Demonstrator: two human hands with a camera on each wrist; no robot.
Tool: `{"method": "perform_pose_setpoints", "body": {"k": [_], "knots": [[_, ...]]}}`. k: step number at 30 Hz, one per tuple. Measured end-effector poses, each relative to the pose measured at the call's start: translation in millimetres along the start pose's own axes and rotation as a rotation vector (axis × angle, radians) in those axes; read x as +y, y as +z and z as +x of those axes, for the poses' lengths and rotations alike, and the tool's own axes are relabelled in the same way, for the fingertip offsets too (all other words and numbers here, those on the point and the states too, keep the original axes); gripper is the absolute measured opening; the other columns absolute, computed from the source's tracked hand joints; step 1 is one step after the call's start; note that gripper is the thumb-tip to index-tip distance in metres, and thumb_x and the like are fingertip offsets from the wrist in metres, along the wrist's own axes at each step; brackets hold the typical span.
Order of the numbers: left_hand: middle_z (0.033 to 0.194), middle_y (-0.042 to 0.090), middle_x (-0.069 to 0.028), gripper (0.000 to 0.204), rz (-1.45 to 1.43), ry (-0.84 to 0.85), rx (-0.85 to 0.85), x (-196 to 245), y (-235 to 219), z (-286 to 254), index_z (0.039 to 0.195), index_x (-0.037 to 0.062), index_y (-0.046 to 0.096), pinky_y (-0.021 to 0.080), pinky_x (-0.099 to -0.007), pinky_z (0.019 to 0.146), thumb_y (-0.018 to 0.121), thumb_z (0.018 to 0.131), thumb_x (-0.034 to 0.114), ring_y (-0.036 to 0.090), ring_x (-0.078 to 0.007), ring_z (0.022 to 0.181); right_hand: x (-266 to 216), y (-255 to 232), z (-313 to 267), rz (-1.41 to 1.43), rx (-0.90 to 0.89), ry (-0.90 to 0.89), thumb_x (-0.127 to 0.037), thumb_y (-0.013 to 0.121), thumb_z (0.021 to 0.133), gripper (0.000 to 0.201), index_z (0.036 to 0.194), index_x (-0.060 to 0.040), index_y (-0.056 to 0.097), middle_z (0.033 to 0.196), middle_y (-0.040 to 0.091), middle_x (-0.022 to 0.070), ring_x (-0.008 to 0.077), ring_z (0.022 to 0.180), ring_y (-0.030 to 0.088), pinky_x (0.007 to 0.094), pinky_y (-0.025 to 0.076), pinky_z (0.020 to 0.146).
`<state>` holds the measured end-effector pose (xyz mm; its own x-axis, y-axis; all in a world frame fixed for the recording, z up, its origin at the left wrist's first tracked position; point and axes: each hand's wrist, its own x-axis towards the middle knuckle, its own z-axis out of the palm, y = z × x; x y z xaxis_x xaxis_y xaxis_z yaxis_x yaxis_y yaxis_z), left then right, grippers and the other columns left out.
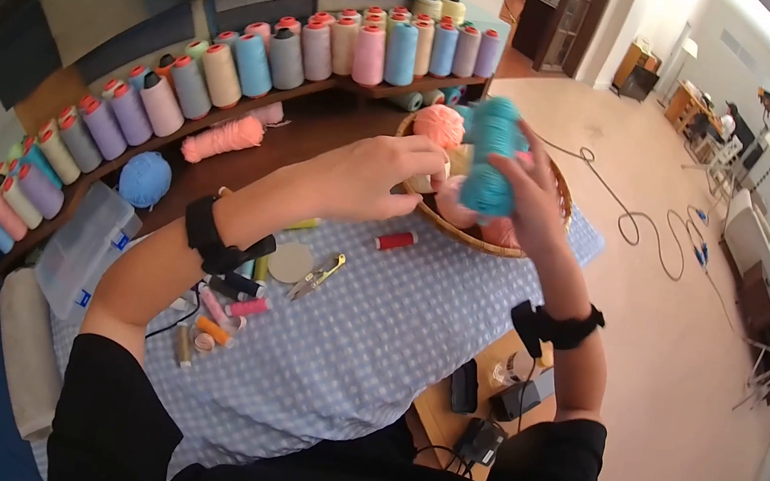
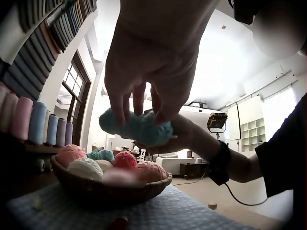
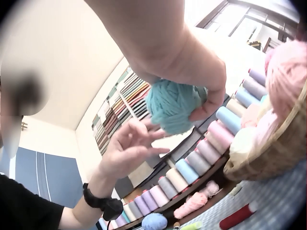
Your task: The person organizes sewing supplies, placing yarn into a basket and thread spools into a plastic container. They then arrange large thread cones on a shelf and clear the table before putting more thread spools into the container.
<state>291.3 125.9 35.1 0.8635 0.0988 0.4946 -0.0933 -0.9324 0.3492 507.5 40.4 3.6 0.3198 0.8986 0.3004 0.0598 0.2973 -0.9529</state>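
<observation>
A teal yarn skein [image 1: 493, 157] is held upright above the basket's near side by the right hand [image 1: 535, 199], whose fingers and thumb grip it. In the right wrist view the skein [image 3: 172, 105] hangs in the right hand [image 3: 206, 81]. Beside it, to the left, is the left hand [image 1: 380, 177], fingers loosely bent with nothing held; the right wrist view shows a gap between the left hand [image 3: 125, 151] and the yarn. The wicker basket [image 1: 471, 238] holds several yarn balls, among them a peach one [image 1: 439, 125] and a white one [image 2: 85, 168].
Thread cones [image 1: 312, 50] line a curved shelf at the back. On the checked cloth [image 1: 374, 309] lie a red spool [image 1: 396, 240], snips [image 1: 317, 276], small spools and a clear plastic case [image 1: 88, 239]. A blue ball [image 1: 145, 179] and a peach skein [image 1: 223, 139] sit near the shelf.
</observation>
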Motion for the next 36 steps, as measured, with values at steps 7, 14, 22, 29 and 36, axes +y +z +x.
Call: {"method": "perform_pose_setpoints", "body": {"k": [7,14,22,29,36], "knots": [[0.102,0.064,-0.0128,0.033,0.543,-0.779,-0.053,-100,-71,-85,0.106,0.008,0.06,0.048,-0.0424,0.08,0.06,0.075,0.021,0.06,-0.0309,0.096,40,-141,9,-1.116,0.096,-0.248,-0.027,0.064,0.083,0.047,0.121,-0.0033,0.052,0.113,0.059,0.0211,0.0316,0.103,0.058,0.0372,0.045,0.087],[0.111,0.061,-0.015,0.039,0.695,-1.322,-0.089,-163,-76,-182,0.107,0.0047,0.059,0.049,-0.0411,0.083,0.064,0.073,0.024,0.059,-0.0318,0.104,42,-132,-1,-1.013,0.024,-0.006,-0.029,0.06,0.086,0.035,0.109,-0.002,0.059,0.107,0.062,0.0198,0.033,0.1,0.058,0.0376,0.045,0.085],[0.108,0.057,-0.0144,0.057,0.853,-1.375,-0.063,-192,-50,-169,0.116,0.0061,0.052,0.05,-0.0418,0.081,0.073,0.066,0.021,0.058,-0.0296,0.101,22,-100,-12,-1.163,0.052,-0.098,-0.021,0.063,0.082,0.031,0.105,-0.0009,0.06,0.107,0.06,0.0191,0.0333,0.1,0.058,0.0383,0.046,0.084],[0.105,0.063,-0.0122,0.056,0.898,-1.206,-0.395,-154,-63,-175,0.105,0.0071,0.057,0.052,-0.0389,0.075,0.079,0.06,0.032,0.063,-0.0261,0.096,-10,-52,-20,-1.192,0.093,-0.327,-0.016,0.064,0.08,0.028,0.104,-0.0016,0.059,0.111,0.057,0.0197,0.0347,0.101,0.057,0.0384,0.046,0.084],[0.098,0.064,-0.0117,0.048,0.572,-0.821,-0.196,-79,-60,-107,0.102,0.0082,0.057,0.05,-0.0402,0.076,0.072,0.063,0.031,0.061,-0.0307,0.092,-32,2,-33,-1.003,-0.123,-0.518,-0.011,0.064,0.078,0.028,0.105,-0.0045,0.06,0.118,0.055,0.0164,0.0345,0.102,0.056,0.0387,0.048,0.084]]}}
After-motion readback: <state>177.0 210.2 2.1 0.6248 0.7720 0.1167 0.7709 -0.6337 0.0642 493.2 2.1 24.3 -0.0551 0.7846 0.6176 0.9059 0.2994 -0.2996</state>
